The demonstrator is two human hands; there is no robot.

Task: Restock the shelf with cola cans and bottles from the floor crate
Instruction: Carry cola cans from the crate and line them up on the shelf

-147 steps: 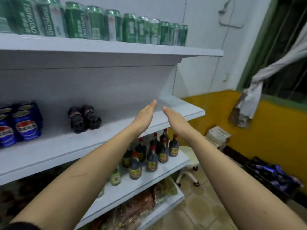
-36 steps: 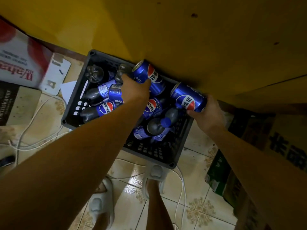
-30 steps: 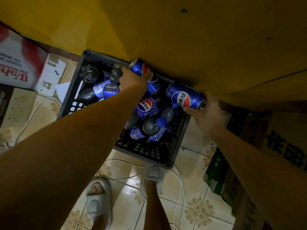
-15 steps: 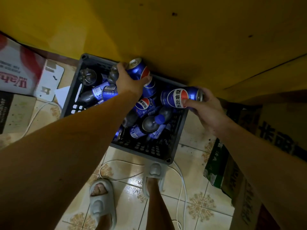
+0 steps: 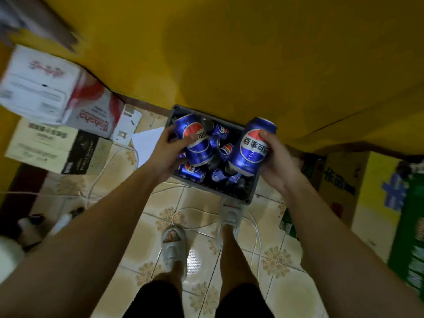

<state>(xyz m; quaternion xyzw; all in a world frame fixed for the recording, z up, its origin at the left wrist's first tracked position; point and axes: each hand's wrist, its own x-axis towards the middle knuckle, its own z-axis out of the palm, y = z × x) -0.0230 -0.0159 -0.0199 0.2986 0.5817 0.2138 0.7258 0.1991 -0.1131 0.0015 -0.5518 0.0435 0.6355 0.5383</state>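
The left hand (image 5: 168, 152) is grasping one blue aluminium cola can (image 5: 195, 140); the right hand (image 5: 278, 159) is grasping a second blue cola can (image 5: 251, 149). Both cans are hanging above the dark plastic floor crate (image 5: 251, 193).

Blue cans (image 5: 197, 143), yellow wall (image 5: 229, 53)

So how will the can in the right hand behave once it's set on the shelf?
The can looks undented, so probably full and heavy for its size. Its glossy round wall may slip in the right hand. Laid sideways it would likely roll; stand it up.
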